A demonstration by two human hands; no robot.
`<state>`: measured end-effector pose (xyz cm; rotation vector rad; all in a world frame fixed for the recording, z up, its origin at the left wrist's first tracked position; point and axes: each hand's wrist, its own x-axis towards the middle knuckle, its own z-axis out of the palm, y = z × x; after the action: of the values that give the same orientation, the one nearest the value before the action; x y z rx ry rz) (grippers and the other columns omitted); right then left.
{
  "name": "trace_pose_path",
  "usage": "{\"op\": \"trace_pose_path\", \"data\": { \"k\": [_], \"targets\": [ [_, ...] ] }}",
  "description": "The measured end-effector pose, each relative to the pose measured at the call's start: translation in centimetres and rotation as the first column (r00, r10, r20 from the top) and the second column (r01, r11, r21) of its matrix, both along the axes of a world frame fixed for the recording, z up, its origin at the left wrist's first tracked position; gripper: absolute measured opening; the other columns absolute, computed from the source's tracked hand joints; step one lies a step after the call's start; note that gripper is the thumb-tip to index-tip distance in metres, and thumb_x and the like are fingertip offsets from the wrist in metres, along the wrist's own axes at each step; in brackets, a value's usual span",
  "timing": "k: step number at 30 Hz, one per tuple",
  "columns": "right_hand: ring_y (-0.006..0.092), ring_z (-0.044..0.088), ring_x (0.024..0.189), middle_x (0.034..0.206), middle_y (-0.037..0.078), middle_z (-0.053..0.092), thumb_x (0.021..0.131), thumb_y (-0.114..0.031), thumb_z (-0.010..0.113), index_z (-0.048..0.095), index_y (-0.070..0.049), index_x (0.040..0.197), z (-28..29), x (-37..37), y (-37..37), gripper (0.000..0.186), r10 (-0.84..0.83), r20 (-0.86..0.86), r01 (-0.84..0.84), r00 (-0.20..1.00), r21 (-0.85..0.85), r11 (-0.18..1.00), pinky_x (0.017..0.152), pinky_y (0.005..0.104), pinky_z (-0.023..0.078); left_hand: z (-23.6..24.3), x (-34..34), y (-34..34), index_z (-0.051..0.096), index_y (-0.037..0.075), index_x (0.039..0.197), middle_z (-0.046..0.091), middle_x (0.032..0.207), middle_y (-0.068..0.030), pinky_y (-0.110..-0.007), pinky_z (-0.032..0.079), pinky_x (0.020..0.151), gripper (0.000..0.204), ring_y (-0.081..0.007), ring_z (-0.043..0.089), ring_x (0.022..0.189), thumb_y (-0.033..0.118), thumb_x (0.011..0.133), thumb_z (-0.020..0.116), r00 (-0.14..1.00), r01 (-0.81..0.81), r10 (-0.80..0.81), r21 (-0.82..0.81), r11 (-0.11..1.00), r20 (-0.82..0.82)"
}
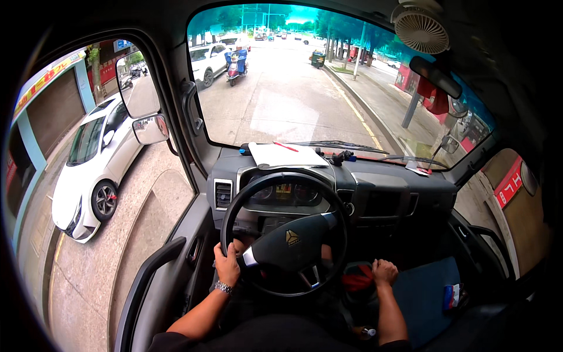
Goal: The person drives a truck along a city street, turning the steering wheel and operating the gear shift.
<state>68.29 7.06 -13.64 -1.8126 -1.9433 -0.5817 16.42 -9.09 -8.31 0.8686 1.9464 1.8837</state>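
Observation:
My left hand (pixel 227 263) grips the left side of the black steering wheel (pixel 289 291), a metal-band watch on its wrist. My right hand (pixel 384 271) is closed, to the right of the wheel beside a red and black object (pixel 358 281); what it holds, if anything, is hidden. Behind the wheel is the instrument cluster (pixel 282 191), with a white paper pad (pixel 275 156) and red pen (pixel 286 146) on the dashboard above it. A blue seat (pixel 425 293) with a small packet (pixel 451 296) lies to the right.
Through the windscreen are a road (pixel 275 105), a scooter rider (pixel 236 66), white cars (pixel 205 63), a cart (pixel 318 58) and a kerb (pixel 352 91). Another white car (pixel 94 170) is outside the left window, below the side mirror (pixel 136 85). A fan (pixel 420 29) hangs top right.

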Motion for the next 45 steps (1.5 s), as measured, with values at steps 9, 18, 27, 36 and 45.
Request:
{"op": "trace_pose_path", "data": {
  "k": [9, 18, 27, 36, 45],
  "targets": [
    [0.0308, 0.068, 0.079, 0.078, 0.009, 0.072, 0.094, -0.033, 0.069, 0.069, -0.01, 0.07, 0.1, -0.9, -0.7, 0.033, 0.031, -0.008, -0.03, 0.999, 0.063, 0.998, 0.075, 0.0458, 0.053, -1.3, 1.2, -1.5, 0.048, -0.003, 0.144, 0.068, 0.104, -0.0084, -0.032, 0.053, 0.086, 0.047, -0.0148, 0.066, 0.092, 0.026, 0.11, 0.062, 0.997, -0.022, 0.021, 0.019, 1.0, 0.074],
    [0.0309, 0.07, 0.08, 0.079, 0.009, 0.073, 0.093, -0.036, 0.069, 0.071, -0.011, 0.072, 0.0, 0.8, -0.7, 0.033, 0.005, 0.017, -0.005, 1.0, -0.013, 1.0, 0.076, 0.0472, 0.054, -1.8, 4.9, -2.0, 0.048, -0.004, 0.141, 0.07, 0.103, -0.0108, -0.036, 0.053, 0.088, 0.047, -0.0189, 0.068, 0.091, 0.027, 0.109, 0.062, 0.986, -0.121, 0.106, 0.111, 0.986, 0.127],
    [0.031, 0.069, 0.08, 0.08, 0.009, 0.072, 0.093, -0.032, 0.071, 0.071, -0.011, 0.074, 1.3, -0.2, -1.9, 0.028, 0.091, -0.032, -0.092, 0.995, -0.019, 0.996, 0.074, 0.0472, 0.054, -4.2, 5.5, -2.8, 0.042, -0.003, 0.142, 0.069, 0.107, -0.0107, -0.035, 0.053, 0.089, 0.048, -0.0185, 0.068, 0.091, 0.029, 0.111, 0.059, 0.985, -0.11, 0.086, 0.159, 0.981, 0.153],
    [0.0308, 0.068, 0.081, 0.083, 0.008, 0.072, 0.09, -0.026, 0.074, 0.076, -0.011, 0.084, 1.5, 3.0, -4.9, 0.016, 0.327, -0.381, -0.341, 0.865, 0.032, 0.94, 0.073, 0.0439, 0.056, 1.4, -2.1, -0.6, 0.063, 0.005, 0.114, 0.068, 0.095, -0.0019, -0.029, 0.053, 0.085, 0.026, -0.0118, 0.065, 0.089, 0.024, 0.099, 0.074, 0.727, 0.282, -0.366, 0.234, 0.93, 0.581],
    [0.029, 0.072, 0.082, 0.084, 0.006, 0.075, 0.089, -0.031, 0.076, 0.078, -0.015, 0.084, 1.9, 0.4, 2.8, 0.017, 0.301, -0.284, -0.318, 0.91, -0.015, 0.948, 0.075, 0.0435, 0.057, 5.4, -7.8, 5.3, 0.064, 0.006, 0.097, 0.063, 0.082, 0.0006, -0.025, 0.05, 0.072, 0.01, -0.0106, 0.06, 0.073, 0.011, 0.091, 0.069, 0.582, 0.563, -0.53, 0.164, 0.81, 0.617]
  ]
}}
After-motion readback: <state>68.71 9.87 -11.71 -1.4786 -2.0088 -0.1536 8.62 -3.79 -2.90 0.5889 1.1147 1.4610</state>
